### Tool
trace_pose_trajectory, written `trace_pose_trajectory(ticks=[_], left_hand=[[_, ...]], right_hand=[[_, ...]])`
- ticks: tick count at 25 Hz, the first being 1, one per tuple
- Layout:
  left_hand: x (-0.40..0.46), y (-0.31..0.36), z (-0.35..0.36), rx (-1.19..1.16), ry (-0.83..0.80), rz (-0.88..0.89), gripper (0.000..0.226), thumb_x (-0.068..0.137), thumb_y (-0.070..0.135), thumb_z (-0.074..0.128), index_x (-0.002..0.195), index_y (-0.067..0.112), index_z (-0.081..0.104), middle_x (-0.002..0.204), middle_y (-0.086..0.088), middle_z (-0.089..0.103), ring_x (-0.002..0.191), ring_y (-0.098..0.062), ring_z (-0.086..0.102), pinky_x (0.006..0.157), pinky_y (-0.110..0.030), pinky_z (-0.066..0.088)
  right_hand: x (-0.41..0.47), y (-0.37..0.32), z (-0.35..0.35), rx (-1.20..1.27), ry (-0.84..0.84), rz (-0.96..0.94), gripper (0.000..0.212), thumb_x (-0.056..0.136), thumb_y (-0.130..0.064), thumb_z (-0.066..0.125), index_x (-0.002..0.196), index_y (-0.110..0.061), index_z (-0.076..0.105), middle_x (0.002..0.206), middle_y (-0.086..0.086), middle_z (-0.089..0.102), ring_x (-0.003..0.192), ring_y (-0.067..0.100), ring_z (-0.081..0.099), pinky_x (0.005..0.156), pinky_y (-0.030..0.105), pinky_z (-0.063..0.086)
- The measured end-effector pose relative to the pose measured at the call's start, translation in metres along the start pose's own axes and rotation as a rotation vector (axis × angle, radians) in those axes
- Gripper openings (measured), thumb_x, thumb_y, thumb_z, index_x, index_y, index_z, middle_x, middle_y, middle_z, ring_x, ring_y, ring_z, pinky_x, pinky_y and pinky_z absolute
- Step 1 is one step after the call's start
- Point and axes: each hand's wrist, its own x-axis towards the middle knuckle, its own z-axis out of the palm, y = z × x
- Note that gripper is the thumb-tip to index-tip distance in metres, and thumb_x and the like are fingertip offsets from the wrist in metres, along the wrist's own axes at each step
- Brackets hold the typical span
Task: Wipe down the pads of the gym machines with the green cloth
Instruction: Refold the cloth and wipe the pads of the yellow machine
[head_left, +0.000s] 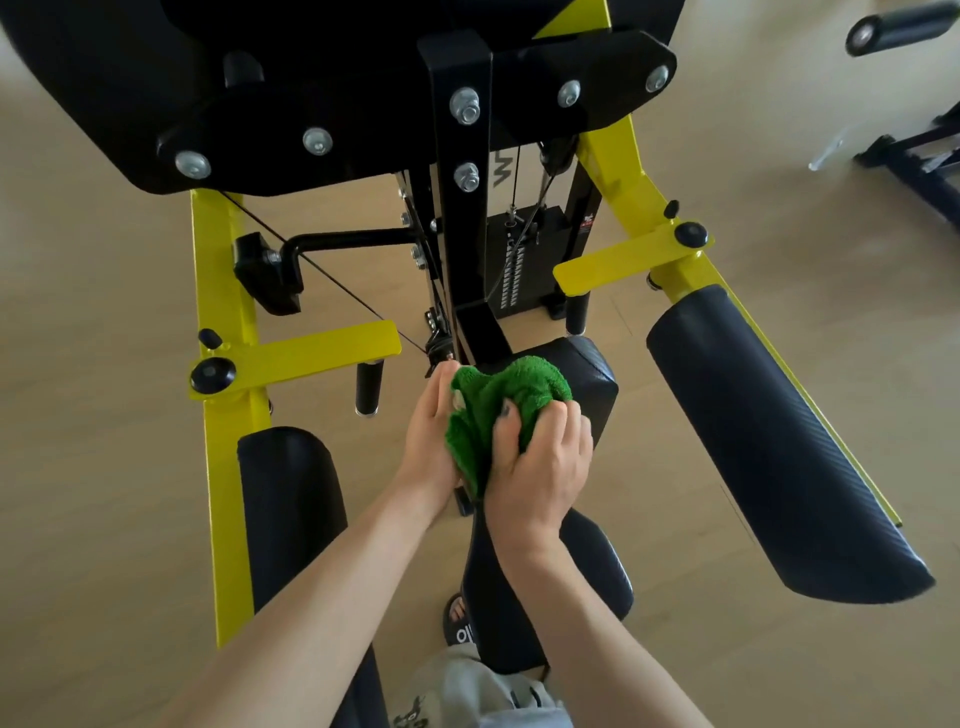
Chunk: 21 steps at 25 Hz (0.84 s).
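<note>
Over the black seat pad (592, 379), both hands, left hand (428, 441) and right hand (540, 467), fingers curled around the bunched green cloth (498, 405).

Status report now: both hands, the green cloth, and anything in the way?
Both hands on the green cloth: left hand cups it, right hand grips it with curled fingers. Cloth bunched against the black centre pad. Nothing in the way.

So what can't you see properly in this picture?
Head view only:
- Middle pad: the green cloth and both hands cover part of it.
- Left hand: its fingers are hidden behind the cloth.
- Weight stack: markings too small to read.
- Foam roller: cut off at the top right edge.
</note>
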Motion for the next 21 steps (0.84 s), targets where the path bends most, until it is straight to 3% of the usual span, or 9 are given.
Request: trace_pose_trajectory(ticks=[1, 3, 5, 7, 10, 15, 16, 18, 21], left_hand=[[0.0, -0.001, 0.0, 0.014, -0.008, 0.02, 0.035, 0.111, 0.033, 0.034, 0.096, 0.008, 0.053, 0.088, -0.02, 0.054, 0.082, -0.024, 0.06, 0.074, -0.026, 0.053], [0.003, -0.006, 0.002, 0.094, 0.035, 0.032, 0.046, 0.11, 0.041, 0.033, 0.107, 0.002, 0.057, 0.098, -0.021, 0.063, 0.094, -0.015, 0.063, 0.084, -0.025, 0.051], [0.004, -0.007, 0.004, 0.162, 0.113, 0.06, 0.046, 0.109, 0.043, 0.034, 0.126, 0.011, 0.061, 0.109, 0.002, 0.07, 0.107, 0.001, 0.063, 0.093, -0.012, 0.046], [0.002, -0.003, 0.009, 0.191, 0.155, 0.052, 0.046, 0.109, 0.042, 0.035, 0.145, 0.019, 0.051, 0.133, 0.017, 0.061, 0.123, 0.011, 0.05, 0.097, -0.004, 0.034], [0.003, -0.005, 0.011, 0.165, 0.184, 0.024, 0.053, 0.109, 0.043, 0.035, 0.158, 0.023, 0.036, 0.16, 0.01, 0.04, 0.137, 0.004, 0.033, 0.103, -0.012, 0.025], [0.005, -0.008, 0.011, 0.124, 0.214, 0.011, 0.053, 0.109, 0.043, 0.035, 0.158, 0.024, 0.034, 0.162, 0.01, 0.037, 0.142, 0.0, 0.031, 0.105, -0.015, 0.026], [0.005, -0.009, 0.011, 0.136, 0.22, 0.02, 0.053, 0.109, 0.043, 0.036, 0.158, 0.024, 0.034, 0.162, 0.01, 0.038, 0.143, -0.001, 0.032, 0.105, -0.015, 0.026], [0.005, -0.008, 0.012, 0.144, 0.226, 0.024, 0.053, 0.108, 0.044, 0.036, 0.158, 0.025, 0.034, 0.162, 0.009, 0.038, 0.146, -0.004, 0.032, 0.104, -0.015, 0.027], [0.005, -0.009, 0.012, 0.151, 0.219, 0.024, 0.055, 0.108, 0.044, 0.035, 0.159, 0.024, 0.033, 0.163, 0.008, 0.036, 0.152, -0.011, 0.029, 0.107, -0.017, 0.025]], right_hand=[[0.009, -0.001, -0.005, -0.007, 0.032, 0.03, 0.039, 0.101, -0.042, 0.043, 0.08, -0.009, 0.045, 0.078, 0.006, 0.049, 0.071, 0.02, 0.039, 0.067, 0.032, 0.036], [0.04, 0.006, -0.009, 0.04, 0.15, 0.224, 0.033, 0.099, -0.038, 0.046, 0.081, -0.01, 0.047, 0.08, 0.002, 0.047, 0.074, 0.017, 0.04, 0.068, 0.031, 0.036], [0.074, 0.02, -0.014, 0.163, 0.222, 0.457, 0.028, 0.1, -0.039, 0.045, 0.084, -0.016, 0.046, 0.083, 0.001, 0.052, 0.077, 0.02, 0.049, 0.07, 0.038, 0.045], [0.082, 0.044, -0.011, 0.309, 0.181, 0.757, 0.027, 0.101, -0.041, 0.045, 0.091, -0.017, 0.053, 0.092, 0.001, 0.063, 0.086, 0.02, 0.06, 0.079, 0.039, 0.051], [0.059, 0.079, 0.002, 0.446, 0.147, 1.198, 0.031, 0.099, -0.043, 0.047, 0.103, -0.017, 0.063, 0.111, 0.004, 0.068, 0.096, 0.024, 0.063, 0.093, 0.038, 0.051], [0.033, 0.099, 0.01, 0.377, 0.042, 1.369, 0.032, 0.099, -0.035, 0.043, 0.089, -0.016, 0.065, 0.085, 0.002, 0.062, 0.086, 0.028, 0.06, 0.088, 0.037, 0.05], [0.031, 0.1, 0.012, 0.419, 0.018, 1.441, 0.031, 0.099, -0.033, 0.043, 0.098, -0.015, 0.067, 0.087, 0.002, 0.062, 0.091, 0.027, 0.06, 0.089, 0.036, 0.049], [0.029, 0.099, 0.012, 0.546, 0.027, 1.596, 0.036, 0.103, -0.023, 0.038, 0.131, -0.009, 0.057, 0.112, 0.005, 0.061, 0.107, 0.027, 0.056, 0.087, 0.031, 0.043], [0.031, 0.07, 0.004, 0.699, 0.029, 1.644, 0.043, 0.106, -0.013, 0.034, 0.149, -0.006, 0.033, 0.149, 0.016, 0.042, 0.134, 0.032, 0.044, 0.095, 0.033, 0.038]])
